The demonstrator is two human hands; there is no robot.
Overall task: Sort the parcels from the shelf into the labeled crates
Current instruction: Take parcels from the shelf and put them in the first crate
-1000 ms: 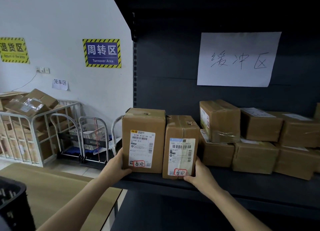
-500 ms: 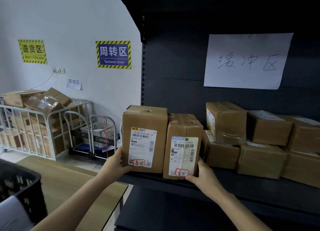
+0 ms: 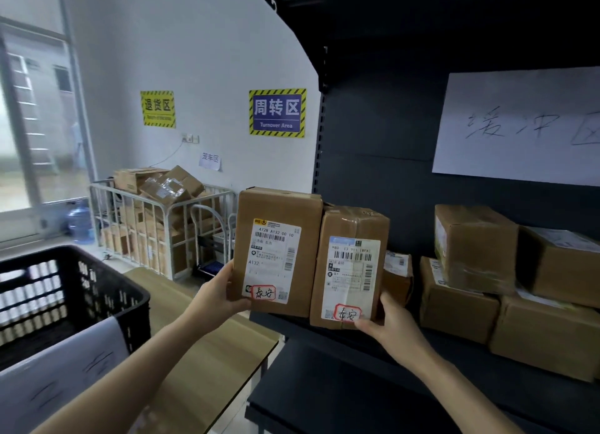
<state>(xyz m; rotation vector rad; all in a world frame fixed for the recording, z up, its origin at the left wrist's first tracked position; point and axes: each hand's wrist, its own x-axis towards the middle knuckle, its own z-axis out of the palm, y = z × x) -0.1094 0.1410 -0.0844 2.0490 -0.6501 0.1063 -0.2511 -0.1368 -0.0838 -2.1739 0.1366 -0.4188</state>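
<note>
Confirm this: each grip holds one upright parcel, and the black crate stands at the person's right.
Not quite. The head view shows the black crate at the person's left. The left grip holds the left parcel, the right grip the right parcel, both upright.

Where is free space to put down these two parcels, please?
Bare: the wooden table between the black crate and the shelf. Crowded: the shelf right of the held parcels, filled with stacked parcels.

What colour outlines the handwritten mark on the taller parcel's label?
Red, on the tall brown cardboard parcel; seen best in head view.
</note>
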